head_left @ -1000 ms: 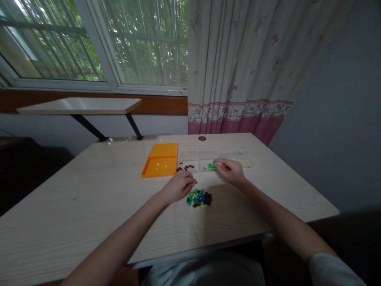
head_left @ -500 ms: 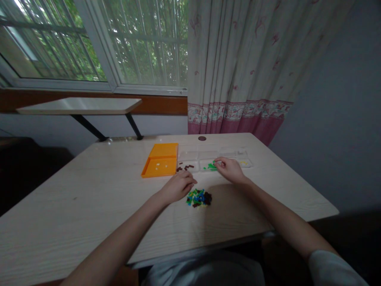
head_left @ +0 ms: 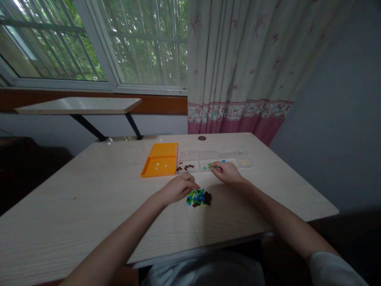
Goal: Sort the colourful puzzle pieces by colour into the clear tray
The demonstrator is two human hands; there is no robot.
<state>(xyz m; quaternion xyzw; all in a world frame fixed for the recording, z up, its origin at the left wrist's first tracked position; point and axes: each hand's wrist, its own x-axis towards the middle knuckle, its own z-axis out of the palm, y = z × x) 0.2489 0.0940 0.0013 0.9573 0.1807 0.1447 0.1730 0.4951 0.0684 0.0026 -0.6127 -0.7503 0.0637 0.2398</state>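
Observation:
A small pile of tiny plastic pieces [head_left: 199, 198] in green, blue, dark brown and yellow lies on the table. At its upper left edge is my left hand [head_left: 178, 188], its fingers curled together; whether a piece is between the fingertips is hidden. My right hand [head_left: 228, 173] reaches over a clear divided box [head_left: 207, 153]. Its thumb and forefinger are pinched at the green pieces [head_left: 205, 168] in a front compartment, and what they hold, if anything, is too small to make out. Brown pieces [head_left: 187, 167] lie in the compartment to the left.
An open orange case [head_left: 163, 150] with a few white pieces [head_left: 157, 164] stands left of the clear box. Yellow pieces [head_left: 244, 162] lie in the rightmost compartment and a blue piece [head_left: 223, 161] just beyond my right hand. A raised shelf [head_left: 83, 104] rises at the back left.
My right hand has shifted slightly left and down over the green pieces, which look more spread, and a blue piece now shows behind it. My left hand's fingers have moved down to the pile's edge.

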